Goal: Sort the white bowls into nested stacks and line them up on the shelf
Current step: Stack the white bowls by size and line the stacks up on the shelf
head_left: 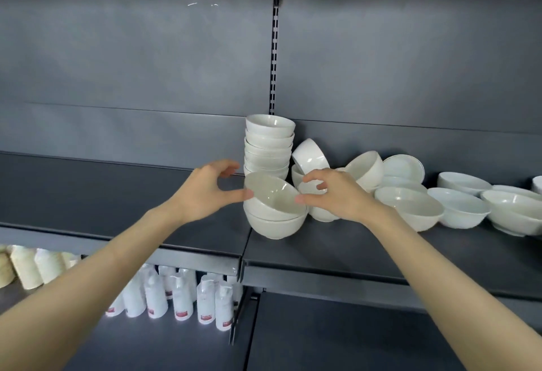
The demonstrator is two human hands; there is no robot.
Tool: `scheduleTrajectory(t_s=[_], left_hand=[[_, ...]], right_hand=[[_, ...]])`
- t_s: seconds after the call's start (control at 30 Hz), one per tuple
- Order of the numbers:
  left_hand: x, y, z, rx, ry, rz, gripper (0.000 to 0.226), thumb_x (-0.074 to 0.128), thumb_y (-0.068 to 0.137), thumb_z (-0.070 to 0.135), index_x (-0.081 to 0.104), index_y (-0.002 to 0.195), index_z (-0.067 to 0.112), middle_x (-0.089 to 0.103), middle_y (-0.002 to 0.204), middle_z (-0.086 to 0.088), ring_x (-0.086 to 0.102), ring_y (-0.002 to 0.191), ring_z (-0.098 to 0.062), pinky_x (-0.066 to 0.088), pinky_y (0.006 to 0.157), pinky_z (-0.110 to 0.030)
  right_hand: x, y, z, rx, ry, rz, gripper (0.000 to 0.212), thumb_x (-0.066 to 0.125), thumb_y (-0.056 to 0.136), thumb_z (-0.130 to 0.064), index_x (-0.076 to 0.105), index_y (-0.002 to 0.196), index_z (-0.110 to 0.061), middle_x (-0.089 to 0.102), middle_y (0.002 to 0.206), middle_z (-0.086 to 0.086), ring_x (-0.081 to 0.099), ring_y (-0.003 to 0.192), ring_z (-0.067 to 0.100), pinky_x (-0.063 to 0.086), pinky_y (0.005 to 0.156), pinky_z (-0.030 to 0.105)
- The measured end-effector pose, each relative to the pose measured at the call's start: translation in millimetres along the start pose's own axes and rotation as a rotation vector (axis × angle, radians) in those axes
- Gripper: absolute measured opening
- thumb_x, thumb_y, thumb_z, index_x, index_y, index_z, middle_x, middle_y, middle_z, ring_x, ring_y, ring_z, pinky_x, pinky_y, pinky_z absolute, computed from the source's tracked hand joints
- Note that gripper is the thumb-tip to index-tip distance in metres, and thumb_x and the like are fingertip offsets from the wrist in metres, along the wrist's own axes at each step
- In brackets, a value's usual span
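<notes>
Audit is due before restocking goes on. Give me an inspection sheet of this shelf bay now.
Surface: dark shelf, bowls on its right half.
Job's things: tall stack at back; short stack in front, its top bowl tilted; loose bowls to the right, some tipped.
Clutter: nothing seen.
Hands: left hand and right hand hold the top bowl by its rim.
Cables: nothing seen.
Surroundings: white bottles and cream cups on the shelf below.

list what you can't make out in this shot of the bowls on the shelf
Head view, the only one:
- tall stack: its lowest bowls sit behind the tilted bowl held between the left hand and right hand, so no count.
- small bowl: mostly hidden by the right hand.
- bowl at the right edge: cut off by the frame.
- bottles, lower left: labels too small to read.
</notes>
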State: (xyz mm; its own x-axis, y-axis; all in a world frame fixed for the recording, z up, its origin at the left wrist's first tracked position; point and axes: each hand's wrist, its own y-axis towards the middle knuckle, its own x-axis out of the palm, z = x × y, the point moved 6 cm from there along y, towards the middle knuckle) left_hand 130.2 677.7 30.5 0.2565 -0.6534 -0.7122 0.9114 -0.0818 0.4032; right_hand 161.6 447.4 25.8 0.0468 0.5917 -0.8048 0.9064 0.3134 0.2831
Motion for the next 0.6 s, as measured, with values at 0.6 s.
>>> scheduleTrajectory(t_s=[0.6], left_hand=[[83.9, -6.6, -41.6, -0.105, -0.61, -0.274, 0.088, 0.09, 0.053, 0.026, 0.047, 0.13, 0.023, 0.062, 0.122, 0.01, 0.06, 0.111, -0.003, 0.049, 0.087, -0.016]], right_hand=[[48.5, -23.9, -13.1, -0.126, 0.429, 0.063, 0.007, 0.072, 0.083, -0.007, 0.075, 0.089, -0.009, 0.068, 0.093, -0.005, 0.059, 0.086, 0.0, 0.046, 0.082, 0.018]])
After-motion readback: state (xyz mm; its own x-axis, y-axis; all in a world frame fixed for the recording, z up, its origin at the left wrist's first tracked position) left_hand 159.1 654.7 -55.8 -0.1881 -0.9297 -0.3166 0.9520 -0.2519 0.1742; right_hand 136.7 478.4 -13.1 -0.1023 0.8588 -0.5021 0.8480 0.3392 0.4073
